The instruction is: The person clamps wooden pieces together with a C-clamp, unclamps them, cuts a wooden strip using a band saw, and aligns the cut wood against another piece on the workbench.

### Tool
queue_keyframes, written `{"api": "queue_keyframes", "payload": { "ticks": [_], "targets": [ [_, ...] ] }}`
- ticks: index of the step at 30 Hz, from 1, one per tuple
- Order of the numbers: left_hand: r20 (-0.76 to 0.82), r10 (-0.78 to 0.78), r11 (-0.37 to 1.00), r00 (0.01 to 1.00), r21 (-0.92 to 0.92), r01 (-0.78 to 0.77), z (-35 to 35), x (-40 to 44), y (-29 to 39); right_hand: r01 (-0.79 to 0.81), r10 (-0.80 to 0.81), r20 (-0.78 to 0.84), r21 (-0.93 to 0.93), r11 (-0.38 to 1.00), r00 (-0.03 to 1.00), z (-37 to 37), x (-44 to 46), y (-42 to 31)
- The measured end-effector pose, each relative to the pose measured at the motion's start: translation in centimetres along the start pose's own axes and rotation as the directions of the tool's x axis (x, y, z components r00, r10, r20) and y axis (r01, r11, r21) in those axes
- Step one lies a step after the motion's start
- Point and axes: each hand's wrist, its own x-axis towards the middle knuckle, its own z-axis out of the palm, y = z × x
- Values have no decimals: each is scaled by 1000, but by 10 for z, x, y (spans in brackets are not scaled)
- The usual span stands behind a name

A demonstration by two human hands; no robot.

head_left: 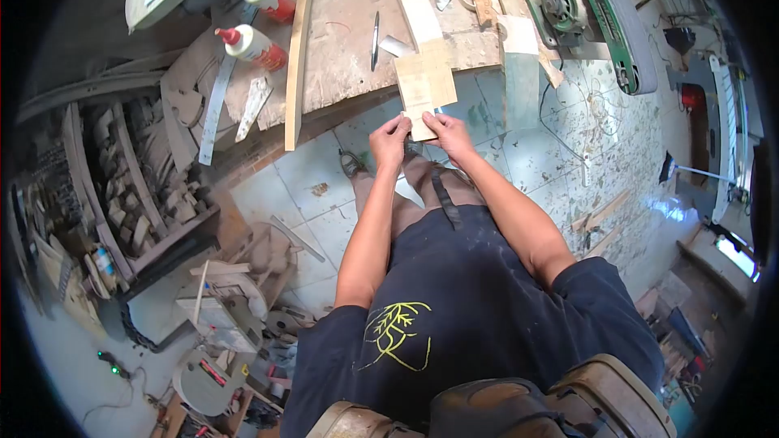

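At the near edge of the workbench, a small light wooden piece (419,124) is held between both hands. My left hand (390,139) pinches its left side with thumb and fingers. On the right side, my right hand (449,135) grips it the same way. Just beyond the hands, flat light wooden boards (424,83) overlap at the bench edge, touching or very close to the held piece. A pen (375,40) and a small grey metal plate (396,46) lie on the bench beside them.
Two glue bottles (256,48) stand at the bench's left. A long wooden strip (300,57) juts over the front edge. At the right is a green belt sander (604,16). Wood scraps fill a rack (105,211) at the left.
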Motion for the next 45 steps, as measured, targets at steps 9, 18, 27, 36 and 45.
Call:
{"api": "queue_keyframes", "payload": {
  "ticks": [9, 18, 27, 36, 45],
  "targets": [
    [32, -153, 982, 988, -107, 156, 3, -2, 3, 44, -45, -38, -17, 999, 998, -1, -1, -3],
    [53, -142, 990, 988, -18, 143, 3, -5, 5, 71, -79, -62, -115, 991, 995, -4, 5, 3],
    [122, -67, 994, 990, -74, 77, 2, -6, 0, 85, -97, -84, -135, 987, 992, -6, 11, 9],
    [161, -59, 996, 985, -64, 70, -6, -3, 2, 99, -101, -87, -26, 995, 991, -5, 12, 12],
    [91, 5, 997, 996, -72, 2, -5, -9, 7, 77, -80, -70, -54, 996, 994, -7, 13, 12]
  ]
}}
